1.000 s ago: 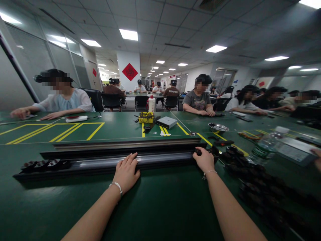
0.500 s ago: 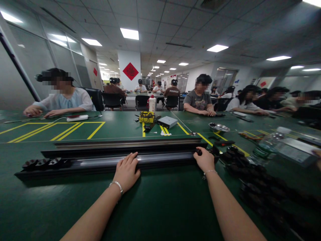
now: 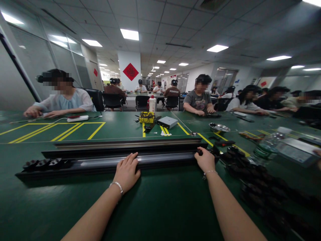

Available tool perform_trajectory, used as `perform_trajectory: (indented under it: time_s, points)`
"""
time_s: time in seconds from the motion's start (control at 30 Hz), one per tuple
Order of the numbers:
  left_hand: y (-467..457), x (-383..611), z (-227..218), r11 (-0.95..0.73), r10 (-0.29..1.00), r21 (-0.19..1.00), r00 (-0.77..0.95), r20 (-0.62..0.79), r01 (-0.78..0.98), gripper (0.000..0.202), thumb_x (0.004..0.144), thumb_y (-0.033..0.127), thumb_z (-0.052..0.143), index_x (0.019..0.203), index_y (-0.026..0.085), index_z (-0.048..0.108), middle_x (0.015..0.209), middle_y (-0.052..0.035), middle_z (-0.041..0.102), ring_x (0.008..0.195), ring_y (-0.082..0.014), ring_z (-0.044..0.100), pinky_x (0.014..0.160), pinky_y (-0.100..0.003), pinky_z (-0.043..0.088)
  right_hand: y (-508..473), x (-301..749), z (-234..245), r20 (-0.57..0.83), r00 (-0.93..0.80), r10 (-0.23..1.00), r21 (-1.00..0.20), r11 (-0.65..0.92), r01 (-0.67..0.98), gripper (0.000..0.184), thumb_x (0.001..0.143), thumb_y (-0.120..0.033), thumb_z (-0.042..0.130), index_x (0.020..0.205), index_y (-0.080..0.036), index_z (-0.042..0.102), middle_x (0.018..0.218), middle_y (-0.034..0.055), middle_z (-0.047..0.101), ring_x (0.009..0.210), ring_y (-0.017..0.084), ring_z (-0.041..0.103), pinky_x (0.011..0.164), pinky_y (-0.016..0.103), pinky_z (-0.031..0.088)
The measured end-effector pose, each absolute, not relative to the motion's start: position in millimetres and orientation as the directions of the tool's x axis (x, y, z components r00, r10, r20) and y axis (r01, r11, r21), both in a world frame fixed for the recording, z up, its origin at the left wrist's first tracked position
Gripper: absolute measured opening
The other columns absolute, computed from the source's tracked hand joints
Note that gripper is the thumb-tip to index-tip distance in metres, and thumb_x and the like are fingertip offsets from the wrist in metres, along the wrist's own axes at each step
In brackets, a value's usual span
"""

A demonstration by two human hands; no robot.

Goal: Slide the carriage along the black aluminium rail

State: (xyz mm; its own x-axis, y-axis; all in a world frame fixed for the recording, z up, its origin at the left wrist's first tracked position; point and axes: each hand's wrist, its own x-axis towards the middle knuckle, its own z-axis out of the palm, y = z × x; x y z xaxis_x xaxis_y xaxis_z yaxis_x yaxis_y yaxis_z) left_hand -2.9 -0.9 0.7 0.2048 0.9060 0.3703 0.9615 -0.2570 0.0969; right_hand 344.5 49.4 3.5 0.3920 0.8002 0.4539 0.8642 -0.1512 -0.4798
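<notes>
A long black rail [image 3: 100, 164] with a shiny groove lies across the green table [image 3: 155, 204] in front of me. My left hand [image 3: 126, 173] rests flat on its middle, fingers stretched over the near edge. My right hand [image 3: 206, 160] is closed at the rail's right end, fingers curled on a small black part there that I cannot make out. Several small black clips [image 3: 42, 163] sit in the rail at its left end. A second dark rail [image 3: 125, 144] lies just behind it.
A heap of small black parts [image 3: 253, 180] spreads to my right, beside a plastic water bottle [image 3: 265, 145] and a metal bowl [image 3: 218, 127]. A yellow box [image 3: 146, 117], a grey box [image 3: 167, 122] and a white bottle [image 3: 151, 103] stand mid-table. Other people sit at work across the tables.
</notes>
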Motion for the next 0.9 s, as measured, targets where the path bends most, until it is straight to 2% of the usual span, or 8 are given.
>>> perform_trajectory:
  time_s: [0.13,0.33,0.5,0.9]
  points:
    - [-1.2,-3.0,0.5,-0.266,0.900,0.084,0.216,0.380,0.960,0.026,0.073,0.028,0.043,0.095,0.024,0.054,0.135,-0.0003,0.038,0.124,-0.0211,0.032,0.096,-0.041,0.028,49.0,345.2,3.6,0.441,0.390,0.808,-0.468,-0.164,0.868,0.037,0.067,-0.029,0.044,0.098,-0.017,0.060,0.100,0.0073,0.061,0.094,0.021,0.053,0.088,0.035,0.035]
    - [-0.7,-3.7,1.5,-0.264,0.902,0.073,0.219,0.373,0.962,0.025,0.073,0.029,0.043,0.095,0.024,0.055,0.135,-0.0001,0.038,0.123,-0.0218,0.032,0.096,-0.042,0.029,48.4,348.4,0.4,0.449,0.443,0.776,-0.422,-0.253,0.871,0.038,0.067,-0.036,0.048,0.100,-0.020,0.059,0.110,0.0080,0.057,0.107,0.028,0.044,0.094,0.051,0.023]
    - [-0.4,-3.8,0.0,-0.267,0.898,0.080,0.218,0.382,0.961,0.025,0.072,0.029,0.044,0.094,0.023,0.055,0.135,-0.0004,0.038,0.123,-0.0212,0.032,0.096,-0.042,0.028,50.4,350.0,-4.6,0.444,0.448,0.776,-0.426,-0.258,0.867,0.039,0.068,-0.036,0.047,0.103,-0.023,0.059,0.118,0.0061,0.052,0.115,0.027,0.038,0.097,0.050,0.019]
    - [0.4,-3.5,-1.4,-0.270,0.890,0.074,0.219,0.401,0.960,0.025,0.073,0.028,0.044,0.094,0.024,0.055,0.135,-0.0001,0.038,0.123,-0.0208,0.033,0.095,-0.041,0.028,52.5,350.5,-4.4,0.410,0.464,0.785,-0.443,-0.274,0.854,0.034,0.067,-0.038,0.046,0.093,-0.022,0.061,0.118,0.0060,0.052,0.113,0.026,0.039,0.096,0.047,0.018]
